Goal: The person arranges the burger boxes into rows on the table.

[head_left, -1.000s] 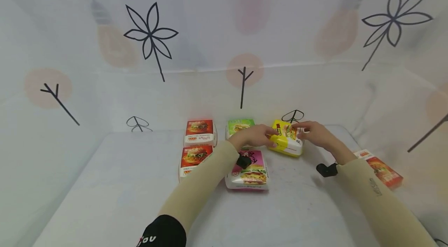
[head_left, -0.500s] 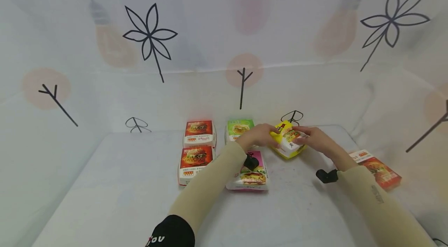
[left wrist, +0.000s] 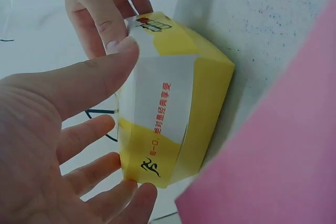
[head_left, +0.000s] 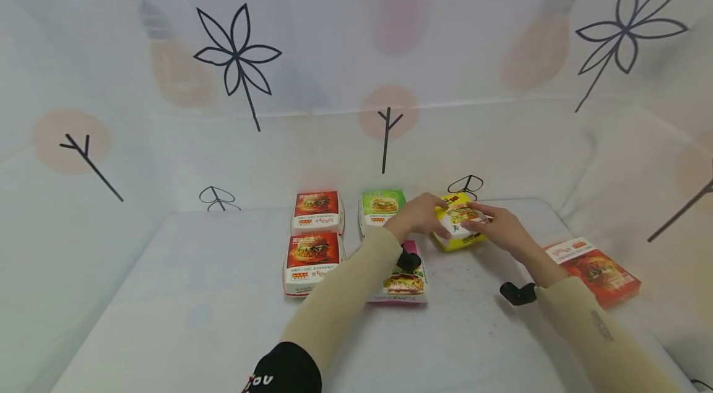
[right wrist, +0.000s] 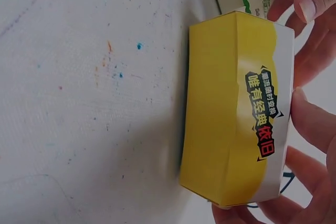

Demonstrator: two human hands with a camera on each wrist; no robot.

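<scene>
A yellow-and-white burger box point(head_left: 459, 215) with a burger picture on its lid sits at the back right of the table, set slightly askew. My left hand point(head_left: 419, 216) grips its left end; in the left wrist view the thumb point(left wrist: 100, 74) lies along the near lid edge and the fingers point(left wrist: 92, 171) reach to the far side. From the right, my right hand point(head_left: 504, 232) grips the other end, thumb at the lid edge in the right wrist view and fingertips around the end. Just left of the box stands a green burger box point(head_left: 383, 202), partly behind my left hand.
Two red burger boxes, a rear one point(head_left: 317, 210) and a front one point(head_left: 312, 260), stand in a column at left. A pink burger box point(head_left: 402, 288) lies partly under my left forearm. Another red box point(head_left: 598, 272) is beside my right forearm. A patterned cloth point(head_left: 334, 151) backs the white table point(head_left: 195, 319).
Both hands have turned the yellow burger box counterclockwise and shifted it slightly right. My left forearm has moved right, uncovering more of the front red box and covering more of the pink one.
</scene>
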